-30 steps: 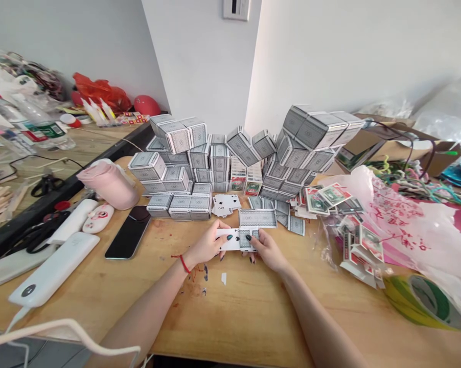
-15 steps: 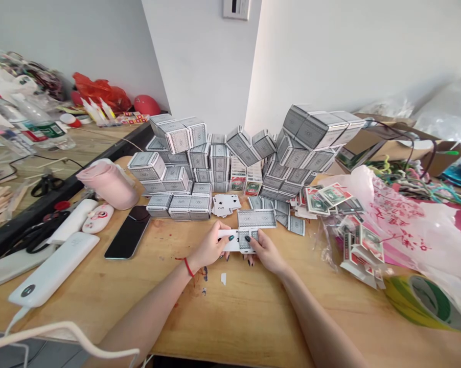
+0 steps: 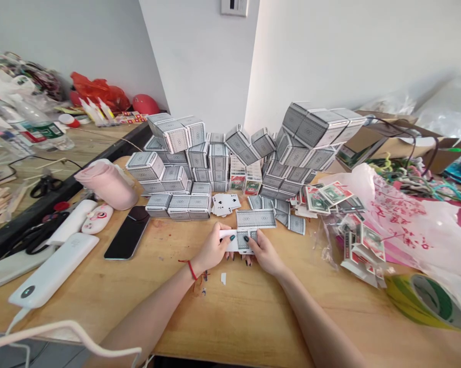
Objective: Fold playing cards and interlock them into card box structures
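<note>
Between my two hands is a small piece of joined playing cards (image 3: pixel 244 240), held just above the table. My left hand (image 3: pixel 214 246) pinches its white left end, thumb on top. My right hand (image 3: pixel 267 250) grips the grey patterned right end, also with the thumb on top. Just beyond lies a flat folded card piece (image 3: pixel 255 219). A loose pile of face-up playing cards (image 3: pixel 225 203) is to its left, and folded grey card pieces (image 3: pixel 292 222) are to its right. Behind stand stacked blocks made of cards (image 3: pixel 190 202).
Left of my hands are a black phone (image 3: pixel 127 232), a white power bank (image 3: pixel 54 268) and a pink roll (image 3: pixel 107 183). To the right lie opened card boxes (image 3: pixel 363 250), a roll of yellow-green tape (image 3: pixel 425 300) and a printed plastic bag (image 3: pixel 401 220).
My left hand has moved slightly right, toward my right hand, and less of the white card end shows between them. Both hands still hold the cards.
</note>
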Available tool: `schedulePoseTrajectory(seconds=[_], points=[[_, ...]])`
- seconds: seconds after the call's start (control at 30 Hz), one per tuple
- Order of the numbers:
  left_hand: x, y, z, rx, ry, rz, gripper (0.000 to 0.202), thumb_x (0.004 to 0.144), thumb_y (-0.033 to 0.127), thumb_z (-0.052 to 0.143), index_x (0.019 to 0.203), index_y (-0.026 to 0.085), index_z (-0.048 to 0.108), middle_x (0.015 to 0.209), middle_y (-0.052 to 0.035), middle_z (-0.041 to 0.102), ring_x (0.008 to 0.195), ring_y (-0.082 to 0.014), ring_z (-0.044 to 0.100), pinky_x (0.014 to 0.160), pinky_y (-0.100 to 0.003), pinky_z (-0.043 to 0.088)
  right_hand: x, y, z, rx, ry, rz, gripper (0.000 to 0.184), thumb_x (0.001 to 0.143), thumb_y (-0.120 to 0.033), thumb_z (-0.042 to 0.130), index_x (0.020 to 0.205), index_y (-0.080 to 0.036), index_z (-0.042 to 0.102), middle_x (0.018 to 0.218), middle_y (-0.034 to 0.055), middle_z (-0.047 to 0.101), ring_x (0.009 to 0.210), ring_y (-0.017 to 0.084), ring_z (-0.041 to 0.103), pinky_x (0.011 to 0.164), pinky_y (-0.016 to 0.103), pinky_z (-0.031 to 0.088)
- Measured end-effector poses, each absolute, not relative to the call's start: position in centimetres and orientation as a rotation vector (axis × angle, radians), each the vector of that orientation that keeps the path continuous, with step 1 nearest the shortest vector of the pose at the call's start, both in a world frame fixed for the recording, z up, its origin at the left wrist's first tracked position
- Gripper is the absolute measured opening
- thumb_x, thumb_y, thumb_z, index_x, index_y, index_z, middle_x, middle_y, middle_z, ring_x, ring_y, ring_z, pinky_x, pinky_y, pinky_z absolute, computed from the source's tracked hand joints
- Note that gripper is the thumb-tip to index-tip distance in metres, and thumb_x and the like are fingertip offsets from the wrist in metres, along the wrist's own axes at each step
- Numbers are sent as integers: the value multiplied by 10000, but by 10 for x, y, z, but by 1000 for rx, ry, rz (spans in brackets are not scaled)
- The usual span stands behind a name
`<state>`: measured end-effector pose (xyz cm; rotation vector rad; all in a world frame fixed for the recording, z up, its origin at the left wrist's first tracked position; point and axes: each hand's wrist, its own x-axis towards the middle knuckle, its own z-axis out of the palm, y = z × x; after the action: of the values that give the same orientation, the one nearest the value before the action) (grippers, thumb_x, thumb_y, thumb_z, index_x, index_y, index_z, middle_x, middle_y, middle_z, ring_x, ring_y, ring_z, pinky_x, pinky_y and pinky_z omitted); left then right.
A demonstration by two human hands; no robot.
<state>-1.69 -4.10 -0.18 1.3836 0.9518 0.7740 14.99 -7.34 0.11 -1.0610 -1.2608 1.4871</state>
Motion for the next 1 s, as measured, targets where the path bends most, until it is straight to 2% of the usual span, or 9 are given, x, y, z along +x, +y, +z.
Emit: schedulePoseTrajectory(seconds=[0.4, 0.5, 0.63, 0.8, 1.0], points=[[-14, -40, -1, 1392, 968, 779, 205, 806, 313, 452, 932, 192, 345, 540, 45, 510, 397, -105, 497, 379, -211, 366, 152, -73, -1, -1069, -1282, 1472, 226, 836, -438, 403, 830, -218, 352, 581, -48, 553, 360, 91, 482, 343, 212, 390], [-13, -38, 8, 1325, 976, 775, 231, 786, 297, 487, 932, 186, 348, 601, 25, 543, 421, -111, 536, 385, -219, 409, 153, -71, -1, -1065, -1266, 1481, 238, 828, -446, 418, 836, -216, 353, 604, -41, 561, 366, 87, 480, 347, 213, 395], [-16, -34, 19, 1174, 949, 684, 379, 769, 295, 522, 1069, 178, 321, 743, -35, 611, 491, -150, 604, 411, -252, 472, 153, -71, 1, -1073, -1275, 1463, 237, 830, -443, 418, 842, -215, 354, 599, -42, 559, 368, 87, 475, 354, 213, 388], [-24, -30, 23, 1025, 994, 552, 336, 760, 236, 536, 1041, 136, 382, 866, -99, 632, 539, -163, 637, 426, -236, 493, 151, -73, 3, -1099, -1307, 1427, 221, 845, -432, 397, 827, -217, 346, 598, -44, 553, 378, 91, 485, 368, 218, 391], [-30, -28, 20, 1075, 916, 437, 278, 782, 311, 511, 974, 112, 480, 766, -96, 653, 570, -160, 646, 472, -215, 504, 153, -72, 1, -1124, -1282, 1418, 244, 830, -457, 410, 842, -222, 344, 609, -43, 549, 378, 95, 486, 369, 226, 400]])
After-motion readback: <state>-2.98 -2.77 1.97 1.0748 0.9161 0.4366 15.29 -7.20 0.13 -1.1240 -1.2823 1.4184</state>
